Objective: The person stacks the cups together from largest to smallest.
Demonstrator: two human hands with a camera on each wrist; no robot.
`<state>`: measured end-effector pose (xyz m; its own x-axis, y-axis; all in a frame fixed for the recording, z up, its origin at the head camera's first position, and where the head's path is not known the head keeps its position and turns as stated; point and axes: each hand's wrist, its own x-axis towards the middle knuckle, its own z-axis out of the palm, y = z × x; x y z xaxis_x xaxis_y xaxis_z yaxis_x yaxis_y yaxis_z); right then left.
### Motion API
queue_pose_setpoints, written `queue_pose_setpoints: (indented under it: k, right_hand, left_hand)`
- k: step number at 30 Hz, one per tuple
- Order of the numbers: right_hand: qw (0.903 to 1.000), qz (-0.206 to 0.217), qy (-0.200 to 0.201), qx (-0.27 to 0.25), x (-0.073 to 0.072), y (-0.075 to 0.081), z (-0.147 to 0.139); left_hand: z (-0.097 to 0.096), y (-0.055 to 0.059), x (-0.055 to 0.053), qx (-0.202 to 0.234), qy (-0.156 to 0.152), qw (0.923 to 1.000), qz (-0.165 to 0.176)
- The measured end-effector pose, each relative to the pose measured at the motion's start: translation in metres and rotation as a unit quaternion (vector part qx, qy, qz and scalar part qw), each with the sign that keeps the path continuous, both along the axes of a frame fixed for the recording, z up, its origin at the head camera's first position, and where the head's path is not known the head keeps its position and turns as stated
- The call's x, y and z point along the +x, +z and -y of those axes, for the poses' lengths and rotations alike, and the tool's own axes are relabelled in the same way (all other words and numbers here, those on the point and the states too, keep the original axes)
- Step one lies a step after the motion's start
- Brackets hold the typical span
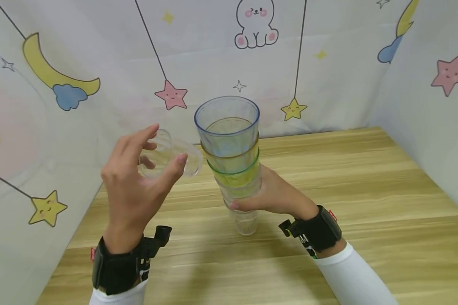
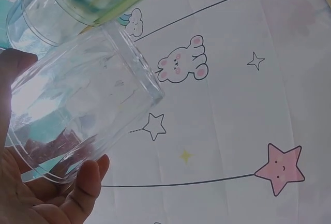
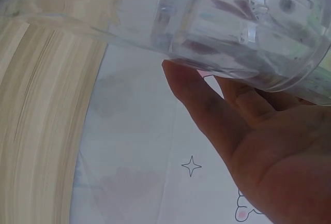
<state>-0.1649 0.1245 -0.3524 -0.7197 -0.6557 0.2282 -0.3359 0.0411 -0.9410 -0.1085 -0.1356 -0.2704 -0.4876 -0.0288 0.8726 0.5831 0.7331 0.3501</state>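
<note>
My left hand (image 1: 131,173) pinches a clear cup (image 1: 188,159) between thumb and fingers, left of a cup stack. The cup is tipped on its side in the air. In the left wrist view its thick base (image 2: 150,84) points away from my palm. My right hand (image 1: 275,192) grips the lower part of the upright stack, thumb across the front. A blue-rimmed cup (image 1: 227,144) tops the stack, above amber-rimmed and green-rimmed cups (image 1: 233,176). Clear cups (image 1: 246,222) form its lower end, partly hidden by my thumb. In the right wrist view, my fingers (image 3: 201,100) lie against a clear cup (image 3: 232,32).
A wood-grain table (image 1: 351,182) lies beneath both hands. White cloth walls (image 1: 339,84) printed with stars, moons and a bear close in the back and both sides. Each wrist wears a black strap with a small camera (image 1: 118,267).
</note>
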Motion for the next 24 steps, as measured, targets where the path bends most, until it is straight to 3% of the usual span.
queue_pose_setpoints:
  k: [10,24]
  right_hand:
    - [0.9999,0.006,-0.006,0.009,0.001,0.000,0.000]
    - [1.0000,0.004,-0.005,0.001,0.001,-0.001,0.000]
  left_hand:
    - [-0.002,0.023,0.000,-0.002,0.023,0.9990,-0.039]
    - [-0.008,0.049,-0.001,0.005,0.021,0.9986,-0.049]
